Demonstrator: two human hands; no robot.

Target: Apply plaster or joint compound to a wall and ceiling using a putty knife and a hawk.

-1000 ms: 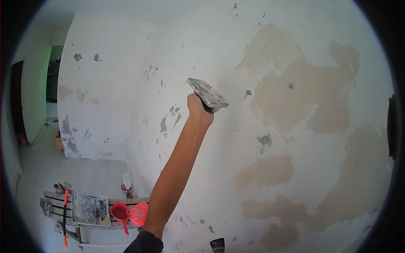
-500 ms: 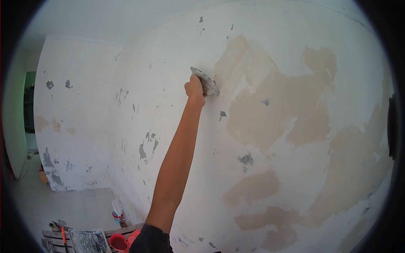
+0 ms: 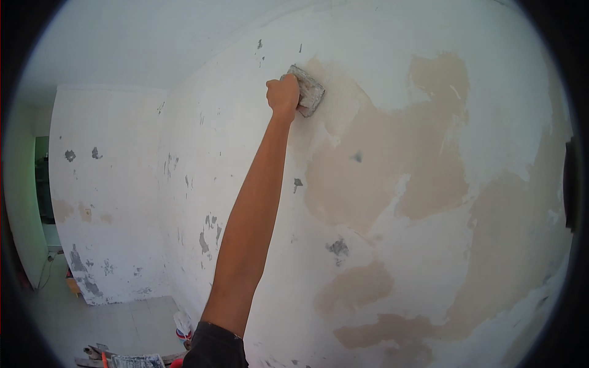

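My left hand [image 3: 282,95] is closed around a putty-smeared flat trowel [image 3: 311,92], its arm stretched up from the bottom of the view. The trowel lies against, or very close to, the white wall [image 3: 233,141] at the upper edge of large beige filler patches [image 3: 380,165]. Grey chips and marks are scattered over the wall. The fingertips are mostly hidden behind the handle. My right hand is out of view.
A second patched wall [image 3: 110,214] meets this one at the left, beside a doorway [image 3: 43,178]. On the tiled floor [image 3: 144,316] stands a bucket [image 3: 183,333] with white plastic in it. A slatted bench [image 3: 86,362] holding a tray [image 3: 135,362] and tools shows at the bottom left.
My left hand has lifted the trowel higher and turned it from face-up toward the wall. The view has tilted upward, leaving the bench mostly below the frame and the dark tool at bottom centre out of sight.
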